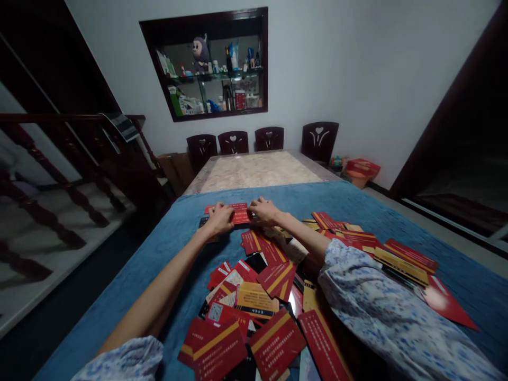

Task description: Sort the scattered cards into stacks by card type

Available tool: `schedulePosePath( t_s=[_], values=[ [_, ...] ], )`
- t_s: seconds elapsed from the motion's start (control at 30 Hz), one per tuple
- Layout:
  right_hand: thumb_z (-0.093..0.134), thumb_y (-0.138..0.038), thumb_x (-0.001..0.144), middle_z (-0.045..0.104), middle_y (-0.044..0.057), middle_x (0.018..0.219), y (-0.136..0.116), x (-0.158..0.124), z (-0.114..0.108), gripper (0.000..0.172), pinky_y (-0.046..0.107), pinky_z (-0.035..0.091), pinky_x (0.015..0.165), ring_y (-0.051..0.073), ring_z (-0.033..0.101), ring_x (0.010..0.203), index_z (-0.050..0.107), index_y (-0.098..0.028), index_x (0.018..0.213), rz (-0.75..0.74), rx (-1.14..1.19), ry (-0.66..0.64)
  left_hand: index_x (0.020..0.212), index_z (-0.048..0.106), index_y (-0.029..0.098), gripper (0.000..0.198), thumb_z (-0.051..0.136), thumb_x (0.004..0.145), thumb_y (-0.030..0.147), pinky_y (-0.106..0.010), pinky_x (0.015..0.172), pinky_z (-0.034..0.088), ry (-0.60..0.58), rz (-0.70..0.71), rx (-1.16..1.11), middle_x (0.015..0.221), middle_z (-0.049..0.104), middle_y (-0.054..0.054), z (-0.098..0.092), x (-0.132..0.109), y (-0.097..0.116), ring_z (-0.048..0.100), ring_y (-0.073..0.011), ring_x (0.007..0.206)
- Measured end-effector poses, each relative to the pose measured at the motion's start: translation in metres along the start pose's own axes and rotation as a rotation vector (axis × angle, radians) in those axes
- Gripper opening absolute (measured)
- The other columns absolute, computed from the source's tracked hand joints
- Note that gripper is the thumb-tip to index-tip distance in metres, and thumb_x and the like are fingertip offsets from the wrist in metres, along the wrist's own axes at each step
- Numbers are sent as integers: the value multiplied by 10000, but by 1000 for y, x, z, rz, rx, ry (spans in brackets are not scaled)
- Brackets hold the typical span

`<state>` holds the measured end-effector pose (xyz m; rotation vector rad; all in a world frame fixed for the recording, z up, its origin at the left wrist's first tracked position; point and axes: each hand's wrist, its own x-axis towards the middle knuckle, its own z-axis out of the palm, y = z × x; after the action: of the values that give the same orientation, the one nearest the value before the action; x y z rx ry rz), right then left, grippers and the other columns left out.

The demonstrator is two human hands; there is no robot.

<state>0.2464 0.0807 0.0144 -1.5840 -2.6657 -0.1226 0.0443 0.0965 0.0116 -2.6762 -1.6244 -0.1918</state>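
Both my arms reach forward over a blue cloth (130, 275) on a long table. My left hand (219, 218) and my right hand (264, 209) rest side by side on a row of red cards (240, 215) at the far end of the spread, fingers curled down onto them. Closer to me lies a loose heap of several red, gold and black cards (254, 301), some overlapping. More red cards (397, 254) fan out to the right, under my right forearm and sleeve.
Beyond the cloth the marble table top (254, 170) is bare, with dark wooden chairs (270, 138) at its far end. A wall niche (214, 69) holds bottles and a toy. A wooden stair railing (59, 174) stands left; a red box (362, 170) sits on the floor right.
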Motion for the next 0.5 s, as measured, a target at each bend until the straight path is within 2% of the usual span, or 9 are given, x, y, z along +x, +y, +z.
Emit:
schedulePosePath(
  t_s=[0.2,0.5],
  values=[
    [584,-446,871,563,157,1305,-6,17,9,427,447,448,853,350,453,1183,634,-222,1231,8,-19,-51,1060,612,229,314,602,747,207,-555,974,349,-97,-54,40,1261,602,-117,4,3,-11,364,-364,1278],
    [594,-380,857,605,146,1292,-9,23,11,361,442,436,865,351,471,1209,678,-222,1171,16,14,-73,903,625,199,180,574,736,155,-587,941,378,-127,-59,29,1159,625,-134,14,10,-15,411,-373,1233]
  ],
)
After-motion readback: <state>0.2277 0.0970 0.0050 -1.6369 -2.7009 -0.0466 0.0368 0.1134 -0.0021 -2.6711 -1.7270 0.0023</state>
